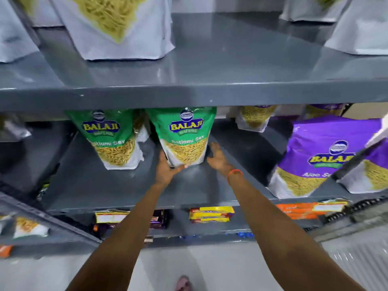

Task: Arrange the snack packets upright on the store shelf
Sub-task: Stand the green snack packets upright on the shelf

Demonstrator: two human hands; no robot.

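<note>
A green Balaji Ratlami Sev packet [185, 135] stands upright on the grey middle shelf [117, 185]. My left hand [167, 168] grips its bottom left corner. My right hand [218, 157] presses against its lower right side, fingers spread along the edge. A second green packet [111, 139] stands upright just to the left, apart from my hands. Two purple Balaji Aloo Sev packets [315, 156] stand at the right of the same shelf.
The upper shelf [189, 93] overhangs the packet tops and carries white-bottomed packets [117, 28]. More packets [255, 118] stand at the back of the middle shelf. Biscuit packs [212, 214] lie on the shelf below. A slanted shelf edge [48, 219] lies at lower left.
</note>
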